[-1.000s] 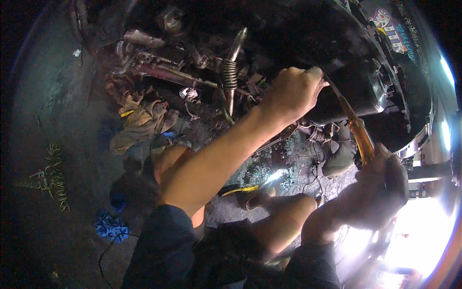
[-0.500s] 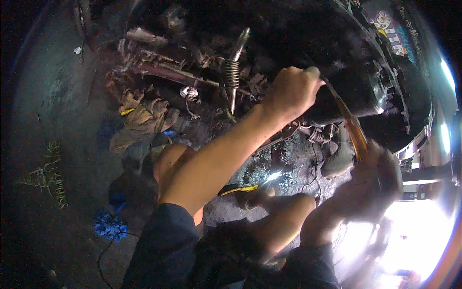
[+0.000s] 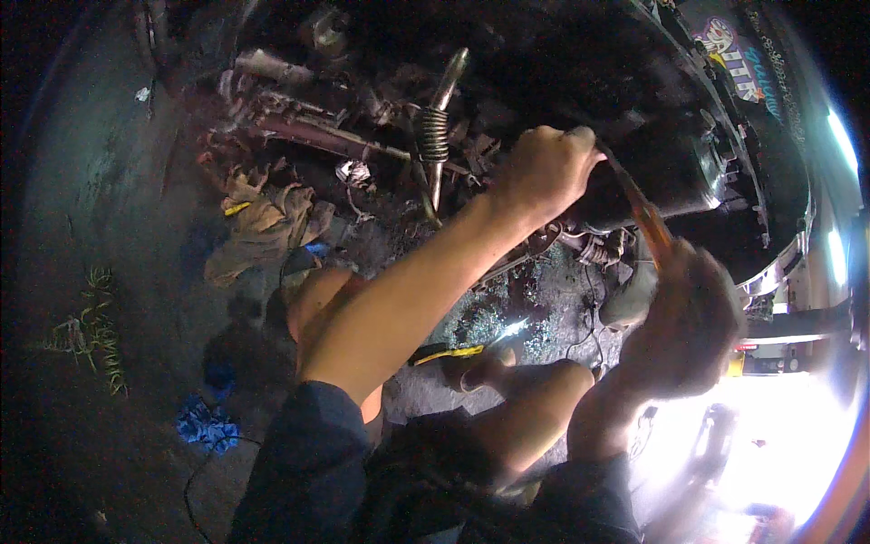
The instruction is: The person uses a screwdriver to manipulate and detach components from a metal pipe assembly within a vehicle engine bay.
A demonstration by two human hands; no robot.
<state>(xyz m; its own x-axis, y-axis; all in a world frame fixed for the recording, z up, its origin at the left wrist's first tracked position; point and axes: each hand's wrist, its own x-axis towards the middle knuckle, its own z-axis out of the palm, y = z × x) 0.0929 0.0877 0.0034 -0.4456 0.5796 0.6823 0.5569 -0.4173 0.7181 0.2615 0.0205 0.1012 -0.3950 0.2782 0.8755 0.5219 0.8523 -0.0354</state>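
Place type: repair workshop for vehicles or similar machinery.
Exposed, grimy machinery (image 3: 308,131) occupies the far side, with a coil spring (image 3: 435,136) around a bright metal rod at far centre. A black cylindrical part (image 3: 671,177) sits to the right of the spring; a curved dark panel (image 3: 739,72) with coloured graphics bounds the far right. A long tool (image 3: 651,231) with an orange-brown handle is right of centre. The dark, soiled floor (image 3: 118,181) carries crumpled brown cloth (image 3: 263,231) at left and crumpled blue material (image 3: 207,424) at near left. Strip lights (image 3: 841,140) illuminate the right edge.
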